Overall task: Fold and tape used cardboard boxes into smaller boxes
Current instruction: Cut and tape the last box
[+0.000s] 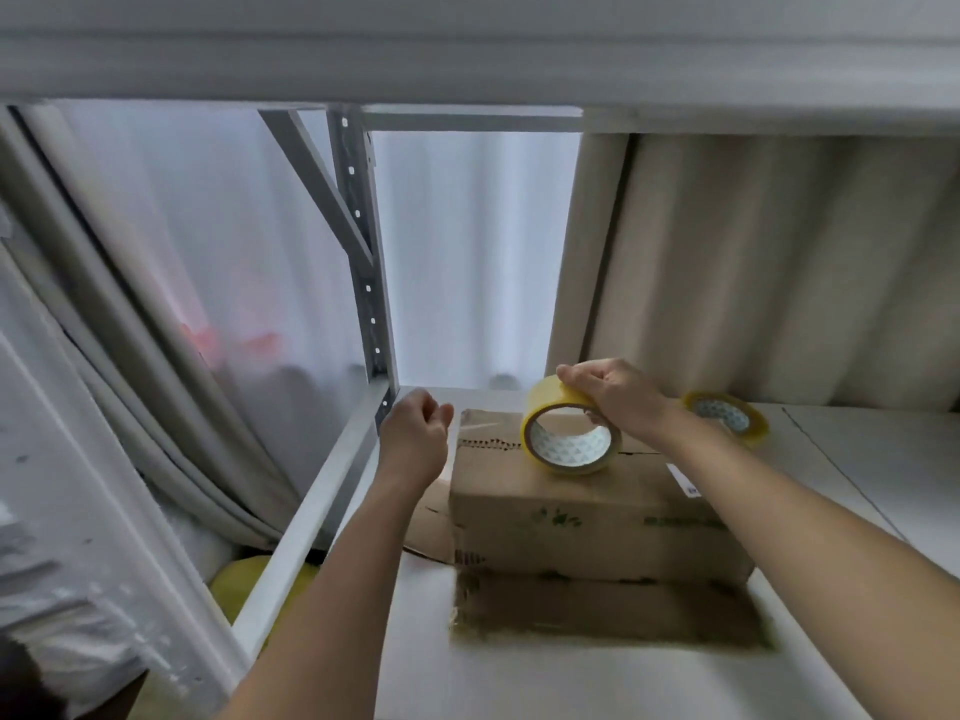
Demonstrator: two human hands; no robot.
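Cardboard box (pixel 597 511) sits on white shelf (pixel 519 678), a loose flap lying flat on its near side. Right hand (pixel 618 397) grips yellow tape roll (pixel 569 433), fingers through the core and thumb over the rim; roll stands on edge on the box's top. Left hand (pixel 415 433) hovers just left of the box's far left corner, fingers curled, seemingly pinching a clear tape strip; grip not certain. Second tape roll (pixel 727 418) lies on the shelf, far right.
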